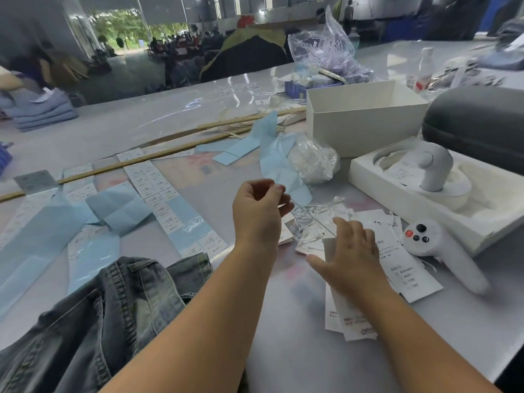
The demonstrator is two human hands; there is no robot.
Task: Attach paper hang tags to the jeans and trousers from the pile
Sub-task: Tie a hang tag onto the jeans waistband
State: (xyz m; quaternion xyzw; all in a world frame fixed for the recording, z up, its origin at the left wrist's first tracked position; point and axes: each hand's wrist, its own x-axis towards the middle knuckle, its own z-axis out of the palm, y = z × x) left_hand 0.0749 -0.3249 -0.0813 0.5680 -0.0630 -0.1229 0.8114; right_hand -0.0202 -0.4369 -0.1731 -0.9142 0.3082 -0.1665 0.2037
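Note:
Grey-blue jeans point(113, 307) lie crumpled at the table's near left edge. A loose spread of white paper hang tags point(397, 259) covers the table at the near right, with a tangle of white strings point(309, 217) just beyond it. My right hand point(351, 251) rests flat on the tags, fingers straight, thumb out to the left. My left hand point(261, 205) hovers above the table to the left of the strings. Its fingers are curled, and thumb and fingertips pinch a thin pale string that barely shows.
Blue backing sheets and label strips point(158, 194) cover the left of the table. To the right lie a white controller point(436, 245), its tray point(482, 211), an open white box point(363, 117) and a grey case point(476, 123). Folded jeans point(39, 112) are stacked far left.

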